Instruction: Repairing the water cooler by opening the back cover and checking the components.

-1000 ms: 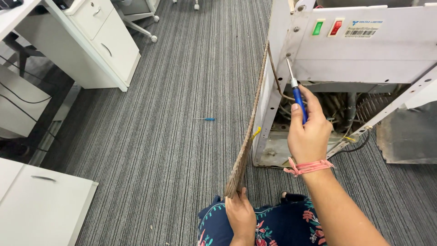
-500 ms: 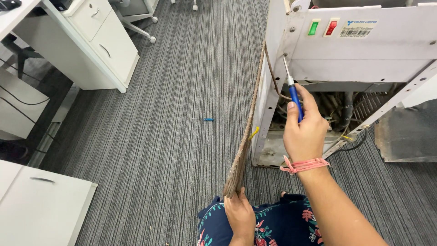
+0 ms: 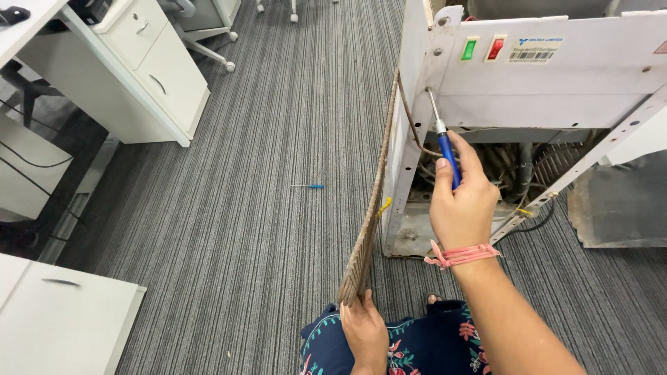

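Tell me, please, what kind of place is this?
Most likely an office: grey striped carpet covers the floor, a white drawer cabinet stands beside a desk, and a wheeled chair base shows behind it. A white appliance with its back open is under repair here.

Grey striped carpet floor, small blue screwdriver lying on it, white appliance, drawer cabinet

Office: grey carpet, white drawer cabinets, rolling chair base.
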